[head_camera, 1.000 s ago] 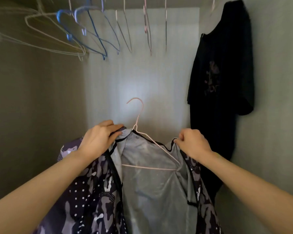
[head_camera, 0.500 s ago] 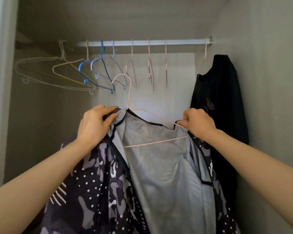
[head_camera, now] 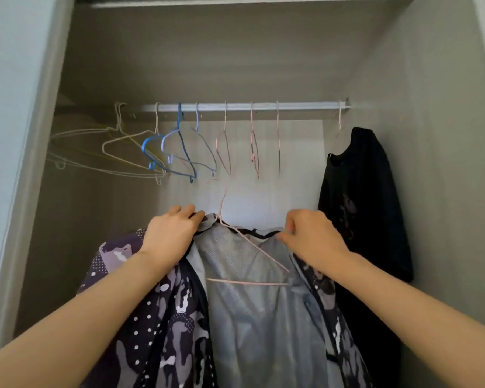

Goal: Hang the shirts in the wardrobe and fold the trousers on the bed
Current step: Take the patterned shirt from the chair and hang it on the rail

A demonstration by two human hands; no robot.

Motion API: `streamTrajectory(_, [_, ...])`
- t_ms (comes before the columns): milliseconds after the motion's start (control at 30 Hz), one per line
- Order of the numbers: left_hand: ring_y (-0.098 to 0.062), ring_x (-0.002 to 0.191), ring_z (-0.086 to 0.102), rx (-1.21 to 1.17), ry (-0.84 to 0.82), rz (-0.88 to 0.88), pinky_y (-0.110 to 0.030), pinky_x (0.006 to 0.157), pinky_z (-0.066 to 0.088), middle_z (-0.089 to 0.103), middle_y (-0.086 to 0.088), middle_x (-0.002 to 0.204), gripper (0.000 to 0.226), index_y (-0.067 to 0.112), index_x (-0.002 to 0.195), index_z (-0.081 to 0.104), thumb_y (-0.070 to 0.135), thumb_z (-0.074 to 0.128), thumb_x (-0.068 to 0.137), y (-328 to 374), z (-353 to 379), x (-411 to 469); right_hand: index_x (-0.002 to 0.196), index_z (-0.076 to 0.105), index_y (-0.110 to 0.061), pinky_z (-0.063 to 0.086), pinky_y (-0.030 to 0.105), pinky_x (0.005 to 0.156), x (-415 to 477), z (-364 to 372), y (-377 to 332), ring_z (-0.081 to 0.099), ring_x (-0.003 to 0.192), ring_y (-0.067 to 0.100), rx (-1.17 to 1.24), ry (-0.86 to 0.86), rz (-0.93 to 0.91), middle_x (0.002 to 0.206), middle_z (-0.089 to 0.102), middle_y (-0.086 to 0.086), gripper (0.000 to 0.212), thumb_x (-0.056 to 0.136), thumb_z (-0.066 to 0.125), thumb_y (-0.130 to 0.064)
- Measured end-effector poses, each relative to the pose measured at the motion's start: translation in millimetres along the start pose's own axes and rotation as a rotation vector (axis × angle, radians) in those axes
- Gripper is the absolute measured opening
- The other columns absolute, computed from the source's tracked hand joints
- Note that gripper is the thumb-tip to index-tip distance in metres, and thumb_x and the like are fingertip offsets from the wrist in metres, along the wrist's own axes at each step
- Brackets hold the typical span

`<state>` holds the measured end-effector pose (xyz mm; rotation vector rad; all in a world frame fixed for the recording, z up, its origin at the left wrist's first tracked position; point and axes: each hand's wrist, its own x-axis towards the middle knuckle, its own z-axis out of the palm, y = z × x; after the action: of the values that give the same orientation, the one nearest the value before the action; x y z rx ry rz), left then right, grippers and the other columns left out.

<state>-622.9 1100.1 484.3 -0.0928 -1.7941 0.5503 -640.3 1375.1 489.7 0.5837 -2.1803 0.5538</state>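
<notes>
The left grip [head_camera: 170, 236] clenches the collar of the camouflage shirt [head_camera: 249, 317] at one shoulder; the right grip [head_camera: 311, 239] pinches the black-edged collar at the other; between them a pink hanger [head_camera: 254, 249] sits inside the shirt, its hook rising just beside the left grip, below the rail [head_camera: 291, 106]; the shirt hangs open under both grips, grey lining showing; bare hangers [head_camera: 179, 152] hang above the left grip; a black shirt [head_camera: 367, 205] hangs beyond the right grip, near the wardrobe wall [head_camera: 445, 191].

Bare forearms [head_camera: 76, 320] run to bare hands, left hand [head_camera: 170, 236] and right hand [head_camera: 314, 239].
</notes>
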Motion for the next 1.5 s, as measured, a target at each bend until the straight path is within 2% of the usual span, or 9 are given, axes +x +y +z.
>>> streamTrajectory(133, [-0.03, 0.058, 0.053, 0.016, 0.03, -0.064, -0.018, 0.042, 0.015, 0.051, -0.007, 0.068, 0.044, 0.01, 0.084, 0.072, -0.01, 0.081, 0.047, -3, -6, 12, 0.094, 0.055, -0.011, 0.045, 0.03, 0.067, -15, 13, -12, 0.058, 0.092, 0.029, -0.205, -0.258, -0.027, 0.099, 0.055, 0.008, 0.015, 0.089, 0.059, -0.024])
streamTrajectory(233, [-0.03, 0.063, 0.053, 0.041, 0.073, -0.055, -0.019, 0.044, 0.01, 0.053, -0.007, 0.073, 0.045, 0.011, 0.096, 0.072, -0.009, 0.077, 0.056, -8, -13, 16, 0.075, 0.04, -0.016, 0.037, 0.027, 0.053, -5, 15, 5, 0.051, 0.081, 0.023, -0.339, -0.318, 0.039, 0.087, 0.047, 0.004, 0.023, 0.09, 0.058, -0.016])
streamTrajectory(400, [-0.029, 0.07, 0.052, 0.081, 0.196, 0.024, -0.025, 0.042, 0.018, 0.054, -0.005, 0.079, 0.042, 0.013, 0.107, 0.07, -0.001, 0.055, 0.071, -16, -22, 13, 0.105, 0.053, -0.011, 0.044, 0.029, 0.062, 13, 7, 43, 0.051, 0.08, 0.022, -0.381, -0.303, 0.122, 0.095, 0.049, 0.006, 0.014, 0.091, 0.053, -0.014])
streamTrajectory(567, [-0.025, 0.07, 0.051, 0.056, 0.239, 0.069, -0.025, 0.041, 0.018, 0.054, -0.002, 0.078, 0.045, 0.017, 0.11, 0.071, -0.002, 0.05, 0.075, -11, -28, 15, 0.072, 0.04, -0.015, 0.036, 0.025, 0.047, 24, 12, 65, 0.047, 0.063, 0.016, -0.396, -0.242, 0.201, 0.079, 0.047, 0.002, 0.021, 0.087, 0.055, -0.012])
streamTrajectory(800, [-0.02, 0.068, 0.056, -0.312, 0.386, -0.028, -0.038, 0.039, 0.044, 0.054, 0.001, 0.08, 0.022, 0.02, 0.115, 0.07, 0.022, 0.057, 0.097, 5, -38, 17, 0.075, 0.054, -0.01, 0.042, 0.026, 0.052, 27, 14, 87, 0.053, 0.063, 0.018, -0.186, -0.137, 0.23, 0.076, 0.057, 0.004, 0.023, 0.089, 0.062, -0.027])
streamTrajectory(933, [-0.02, 0.07, 0.054, -0.207, 0.371, 0.053, -0.033, 0.036, 0.039, 0.055, 0.002, 0.079, 0.027, 0.02, 0.116, 0.07, 0.014, 0.059, 0.092, 3, -30, 12, 0.065, 0.066, -0.006, 0.046, 0.027, 0.056, 33, 6, 90, 0.062, 0.069, 0.022, 0.108, -0.107, 0.225, 0.067, 0.063, 0.006, 0.032, 0.078, 0.077, -0.033])
streamTrajectory(1167, [-0.028, 0.071, 0.046, 0.123, 0.267, 0.222, -0.025, 0.033, 0.03, 0.055, -0.006, 0.083, 0.038, 0.005, 0.109, 0.068, -0.005, 0.054, 0.075, 5, -5, 12, 0.092, 0.063, -0.011, 0.054, 0.032, 0.065, 33, -5, 67, 0.061, 0.078, 0.022, -0.255, -0.166, 0.252, 0.089, 0.063, 0.006, 0.034, 0.079, 0.076, -0.04])
streamTrajectory(1333, [-0.03, 0.056, 0.051, 0.171, 0.044, 0.049, -0.019, 0.041, 0.017, 0.055, -0.007, 0.071, 0.041, 0.004, 0.079, 0.069, -0.008, 0.085, 0.043, 9, 1, 26, 0.088, 0.059, -0.009, 0.047, 0.029, 0.06, 23, 0, 39, 0.056, 0.075, 0.025, -0.207, -0.155, 0.224, 0.09, 0.059, 0.009, 0.023, 0.082, 0.071, -0.028])
streamTrajectory(1500, [-0.031, 0.056, 0.052, -0.01, 0.11, -0.143, -0.016, 0.043, 0.013, 0.053, -0.009, 0.074, 0.04, 0.01, 0.09, 0.071, -0.006, 0.082, 0.055, 15, 5, 33, 0.086, 0.068, -0.016, 0.049, 0.029, 0.08, -3, 26, -9, 0.063, 0.086, 0.025, 0.127, -0.053, -0.101, 0.089, 0.068, 0.01, 0.014, 0.09, 0.057, -0.024])
